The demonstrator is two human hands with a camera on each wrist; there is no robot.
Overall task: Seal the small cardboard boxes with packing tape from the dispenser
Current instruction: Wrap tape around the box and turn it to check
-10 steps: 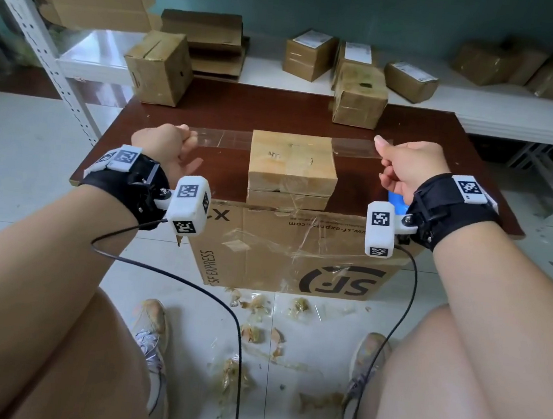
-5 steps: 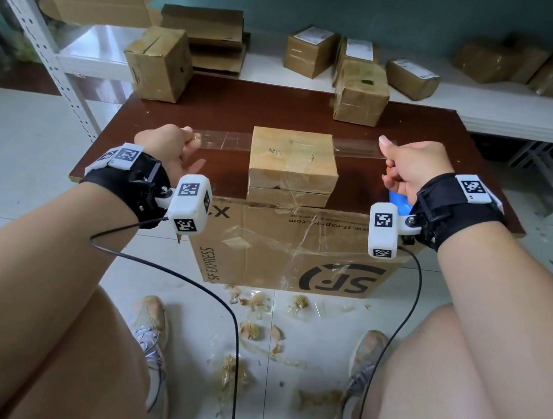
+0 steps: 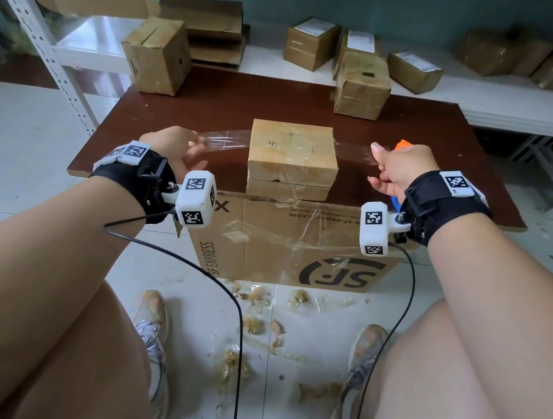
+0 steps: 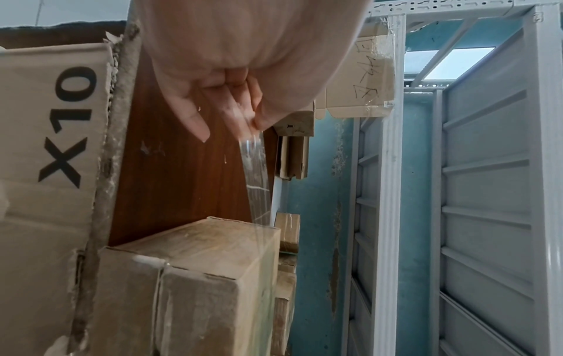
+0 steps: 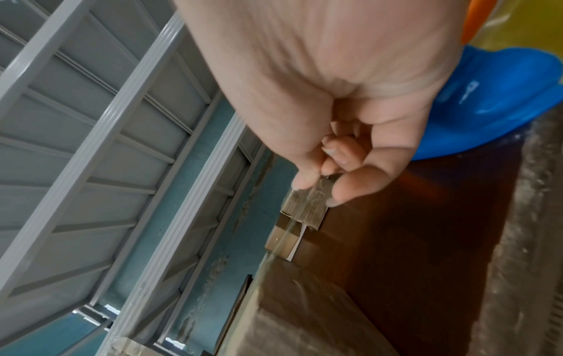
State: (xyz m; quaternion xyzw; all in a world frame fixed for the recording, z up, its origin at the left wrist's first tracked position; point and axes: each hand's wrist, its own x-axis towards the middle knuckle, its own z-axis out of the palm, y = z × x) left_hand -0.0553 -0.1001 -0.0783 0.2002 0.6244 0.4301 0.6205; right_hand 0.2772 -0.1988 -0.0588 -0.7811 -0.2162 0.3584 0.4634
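Observation:
A small cardboard box [image 3: 293, 152] sits at the near middle of the brown table [image 3: 218, 99]. A strip of clear packing tape [image 3: 222, 142] lies across its top and sticks out on both sides. My left hand [image 3: 175, 146] pinches the left end [image 4: 254, 154] between thumb and fingers. My right hand [image 3: 398, 170] pinches the right end [image 5: 313, 200]. The blue and orange tape dispenser [image 3: 402, 145] lies on the table under and behind my right hand, also visible in the right wrist view [image 5: 487, 96].
Two more small boxes stand at the table's far edge, one left [image 3: 156, 54] and one right [image 3: 363, 85]. Several parcels sit on the white shelf [image 3: 487, 102] behind. A large SF Express carton [image 3: 291, 245] leans against the table front; tape scraps litter the floor.
Both hands have come lower and nearer to me, bringing the stretched tape down onto the box top. The dispenser's orange tip now shows behind my right hand.

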